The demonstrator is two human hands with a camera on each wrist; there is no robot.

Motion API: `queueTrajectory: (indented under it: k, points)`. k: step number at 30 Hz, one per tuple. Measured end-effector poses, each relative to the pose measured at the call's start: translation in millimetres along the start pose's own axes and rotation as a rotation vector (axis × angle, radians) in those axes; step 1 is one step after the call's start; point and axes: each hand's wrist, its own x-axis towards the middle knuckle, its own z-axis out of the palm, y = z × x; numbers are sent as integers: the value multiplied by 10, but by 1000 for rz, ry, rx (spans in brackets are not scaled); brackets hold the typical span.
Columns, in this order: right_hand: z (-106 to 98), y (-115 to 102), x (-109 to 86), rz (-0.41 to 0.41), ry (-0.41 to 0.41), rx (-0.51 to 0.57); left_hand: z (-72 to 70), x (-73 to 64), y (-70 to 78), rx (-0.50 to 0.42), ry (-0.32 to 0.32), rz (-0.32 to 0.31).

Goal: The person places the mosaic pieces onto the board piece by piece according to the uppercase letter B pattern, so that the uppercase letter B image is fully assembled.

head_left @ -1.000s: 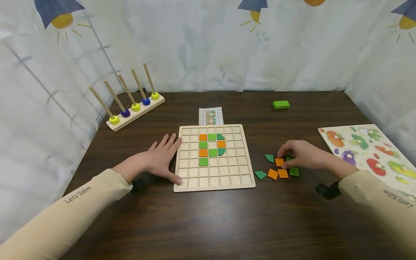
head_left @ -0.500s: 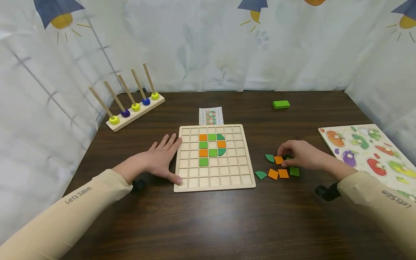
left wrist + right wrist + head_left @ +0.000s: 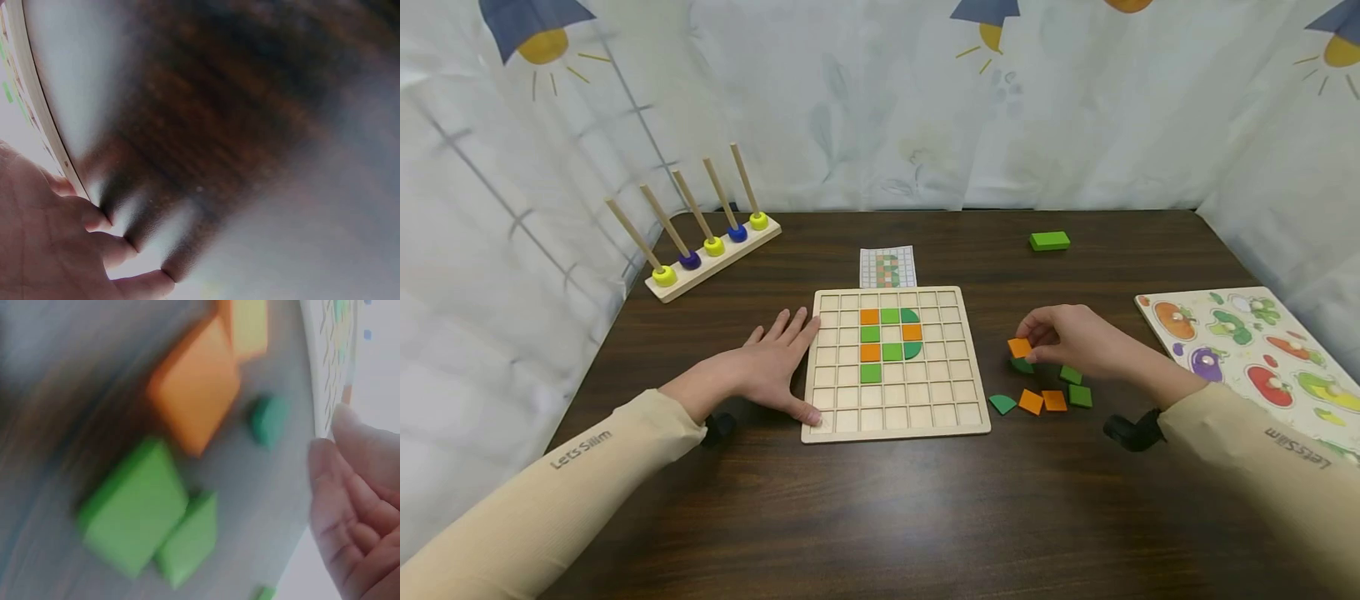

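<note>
My right hand pinches an orange square tile between thumb and fingers, above a dark green quarter-circle tile. In the right wrist view only a sliver of the held orange tile shows past the fingertips. My left hand lies spread at the left edge of the wooden grid board, its thumb on the lower left corner. Orange squares, light green squares and dark green quarter-circles sit in the board's cells.
Right of the board lie orange squares, green squares and a quarter-circle. A pattern card touches the board's far side. Farther out are a peg stand, a green block and a vegetable puzzle board.
My right hand has lifted an orange square from the loose tiles and moved it left and away from me, uncovering a green square. The left hand has stayed in place.
</note>
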Motion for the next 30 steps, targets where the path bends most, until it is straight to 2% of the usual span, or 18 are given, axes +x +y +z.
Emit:
queueTrajectory:
  k: [7,12,20,30]
  points:
    - [242,-277,214,2,20,109,-10,-4,2,1,-6,-5]
    - [403,-481,389,-5,-4,170,-5,2,-3,5,-7,-8]
    - [596,-801,620,-78,-35,198,-4,10,-13,5,-8,-6]
    - [736,-1021,730,-87,-52,142,3,6,-18,7,-2,0]
